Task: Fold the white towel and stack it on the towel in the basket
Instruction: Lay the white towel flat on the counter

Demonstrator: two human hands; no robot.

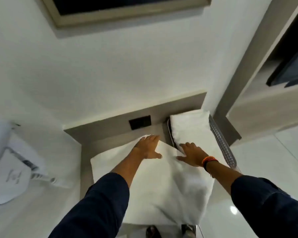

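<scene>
A white towel [155, 189] lies spread over the grey surface in front of me, its right part draped over the basket's near edge. My left hand [149, 147] rests flat on the towel's far corner, fingers apart. My right hand [192, 154], with an orange band at the wrist, presses flat on the towel's right side next to the basket. The perforated metal basket [221, 145] stands at the right, against the wall. A folded white towel [191, 127] lies inside it.
A grey ledge [110, 127] with a black wall plate [140, 122] runs behind the towel. A white bed with a pillow [7, 179] sits at the left. Shelving [282, 79] rises at the right, over a glossy white floor [282, 160].
</scene>
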